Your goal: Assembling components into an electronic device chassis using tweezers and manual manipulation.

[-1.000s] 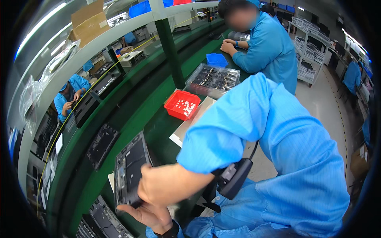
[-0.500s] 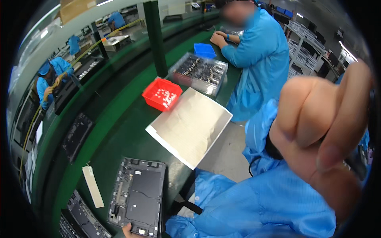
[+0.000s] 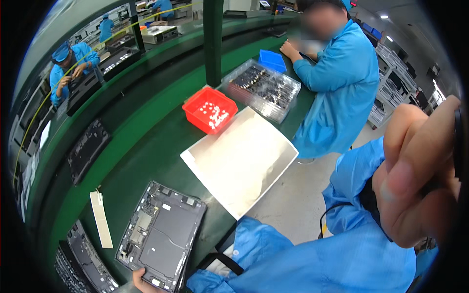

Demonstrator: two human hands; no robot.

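Note:
An opened laptop base (image 3: 166, 239), its circuit board and dark battery exposed, lies at a slant at the near edge of the green bench. At its lower left corner my left hand (image 3: 141, 282) grips the edge; the thumb shows on top and the other fingers are hidden. My right hand (image 3: 415, 180) is raised close to the camera at the far right, its fingers curled in and the thumb pressed to them. Whatever it may hold is hidden, though a dark edge shows beside it. A cream sheet in a white border (image 3: 242, 161) lies beyond the laptop base.
A red bin (image 3: 188, 115) of small white pieces stands behind the sheet, near a clear tray (image 3: 278, 115) of dark parts and a blue bin (image 3: 272, 59). Leftward are a pale strip (image 3: 101, 222) and more laptop bases (image 3: 88, 154). A co-worker (image 3: 339, 73) sits at far right.
The whole view has shifted, so the bench things sit differently in the picture. My right hand appears farther right, still closed. My left hand stays on the laptop base, which appears more slanted.

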